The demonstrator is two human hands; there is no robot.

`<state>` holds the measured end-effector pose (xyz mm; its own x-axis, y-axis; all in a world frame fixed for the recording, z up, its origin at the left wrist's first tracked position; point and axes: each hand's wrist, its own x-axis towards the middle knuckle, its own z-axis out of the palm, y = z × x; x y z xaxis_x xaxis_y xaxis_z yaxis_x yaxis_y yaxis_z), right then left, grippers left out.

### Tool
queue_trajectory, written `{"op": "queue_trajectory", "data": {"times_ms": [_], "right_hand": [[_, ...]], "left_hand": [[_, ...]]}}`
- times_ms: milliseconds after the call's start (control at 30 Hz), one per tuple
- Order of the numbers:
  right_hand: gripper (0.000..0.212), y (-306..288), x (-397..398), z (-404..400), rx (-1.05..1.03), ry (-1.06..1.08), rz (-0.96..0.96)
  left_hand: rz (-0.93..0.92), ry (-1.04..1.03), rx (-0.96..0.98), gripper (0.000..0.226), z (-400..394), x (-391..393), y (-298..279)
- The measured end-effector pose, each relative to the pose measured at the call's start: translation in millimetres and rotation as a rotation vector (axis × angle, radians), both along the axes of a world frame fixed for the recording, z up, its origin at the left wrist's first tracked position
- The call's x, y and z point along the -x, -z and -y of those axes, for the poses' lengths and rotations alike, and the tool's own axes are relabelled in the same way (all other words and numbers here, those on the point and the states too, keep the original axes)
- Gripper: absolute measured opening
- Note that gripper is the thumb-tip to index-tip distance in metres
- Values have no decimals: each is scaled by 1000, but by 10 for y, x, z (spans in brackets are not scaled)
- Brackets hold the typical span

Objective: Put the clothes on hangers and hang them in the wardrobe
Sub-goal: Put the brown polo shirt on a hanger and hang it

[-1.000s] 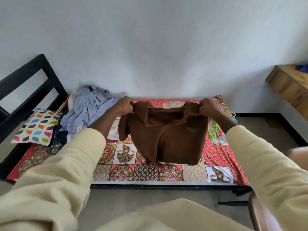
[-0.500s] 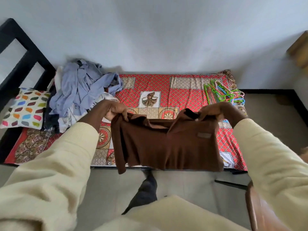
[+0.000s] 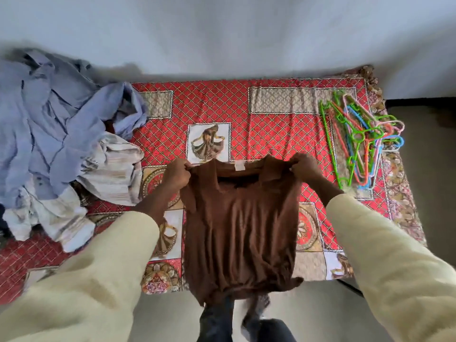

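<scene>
A brown collared shirt (image 3: 239,228) hangs spread out over the near half of the bed, collar away from me, its hem past the bed's front edge. My left hand (image 3: 176,175) grips its left shoulder and my right hand (image 3: 304,169) grips its right shoulder, both with fingers curled into the fabric. Several coloured plastic hangers (image 3: 357,141) lie in a loose bunch on the bed at the right, apart from my right hand. A heap of blue and striped clothes (image 3: 56,144) lies on the bed's left side.
The bed (image 3: 271,114) has a red patterned cover and stands against a white wall. Grey floor shows to the right of the bed and in front of it, where my legs (image 3: 222,322) stand.
The view has tipped down and closer to the bed. The shirt, held up and bunched before, now hangs full length lower over the bed, both hands still on its shoulders.
</scene>
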<state>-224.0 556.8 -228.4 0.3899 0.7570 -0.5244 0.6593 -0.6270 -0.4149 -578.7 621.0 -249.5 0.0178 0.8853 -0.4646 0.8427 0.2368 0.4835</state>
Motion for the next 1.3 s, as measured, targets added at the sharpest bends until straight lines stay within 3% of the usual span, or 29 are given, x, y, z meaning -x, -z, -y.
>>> {"op": "queue_trajectory", "data": {"times_ms": [167,233,300,433,500,567,633,700,767,867,967,1067,1133,1233,1300], "right_hand": [[25,560,-185,-437,-33,-50,139],[24,648,-232,-639,-68,-124,326],[26,763,-259,-904,-47,-120,370],[30,1170,-256,-1363,-31,82,59],[31,1525,-249,-1475,-61,155,-26],[64,1832,-175,-1419,-55,135,-104],[85,2080,-84,-1260,-38,-47,-10],[80,2226,48,-1016,-172,-283,194],[68,2345,156,-782,-271,-474,243],[59,2600,126,-523,-138,-673,268],[60,2644,10,-493,-77,-632,321],[60,2561,161,-510,-45,-508,406],[59,2459,375,-427,-118,-458,452],[42,2412,640,-139,-169,-589,305],[44,2422,743,133,-111,-590,241]], "left_hand": [[-5,74,-77,25,-561,-87,633],[-85,115,-174,26,-817,-127,721],[-164,112,-207,29,-1043,-225,796],[66,-203,-21,31,-1430,-419,1237],[116,-248,1,39,-1522,-505,1524],[84,-126,31,60,-1393,-606,1734],[6,67,-59,76,-1164,-652,1905],[-144,269,-270,70,-853,-631,2056],[-292,418,-345,59,-585,-516,2222],[-443,567,-330,51,-340,-229,2435],[-632,521,-280,63,-383,78,2391],[-801,162,-211,71,-482,199,2218],[-711,0,-246,62,-477,105,2069],[-465,291,-462,33,-176,-222,1941],[-293,482,-494,13,286,-458,1929]]}}
